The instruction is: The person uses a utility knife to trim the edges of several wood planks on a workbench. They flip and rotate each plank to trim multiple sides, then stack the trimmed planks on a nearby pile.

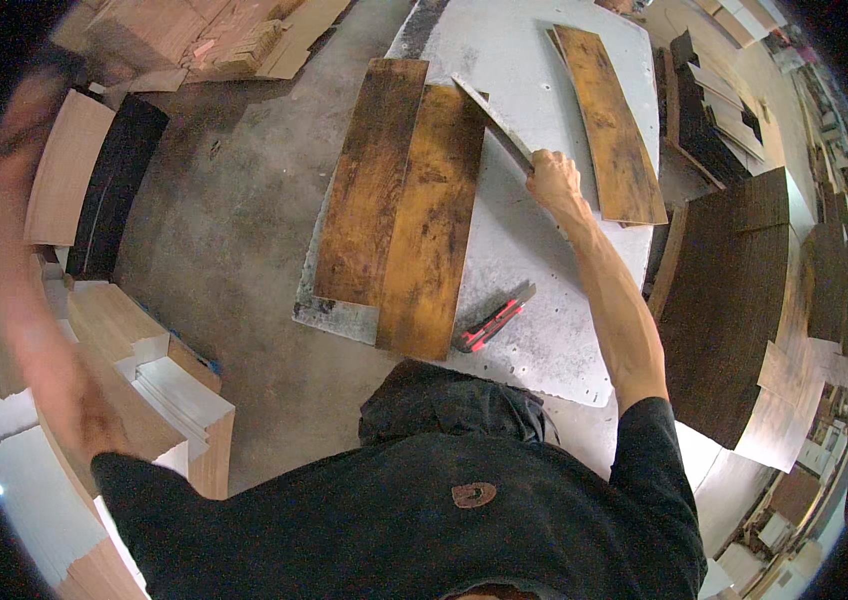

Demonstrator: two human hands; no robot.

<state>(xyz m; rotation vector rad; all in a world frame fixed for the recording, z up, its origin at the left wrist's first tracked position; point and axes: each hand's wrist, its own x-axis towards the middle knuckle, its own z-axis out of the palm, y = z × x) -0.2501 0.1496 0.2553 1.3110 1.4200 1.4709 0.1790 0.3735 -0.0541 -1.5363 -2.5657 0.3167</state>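
My right hand (555, 178) is closed around the near end of a narrow, straight metal strip (499, 126), whose far end lies over the top of a wood-grain plank (435, 225). A second brown plank (373, 180) adjoins that one on its left. On the pale worktable (529, 247), a black and red utility knife (495, 319) rests with its blade out. Farther right lie one or more similar planks (607, 124). My left arm reaches out blurred at the far left; its hand is lost near the dark rim of the picture.
Stacked boards (146, 375) stand at the left, with light and black boards (117, 187) beyond them. A tall stack of dark boards (731, 307) stands close to the table's right side. Cardboard and wood pieces (206, 37) lie at the upper left.
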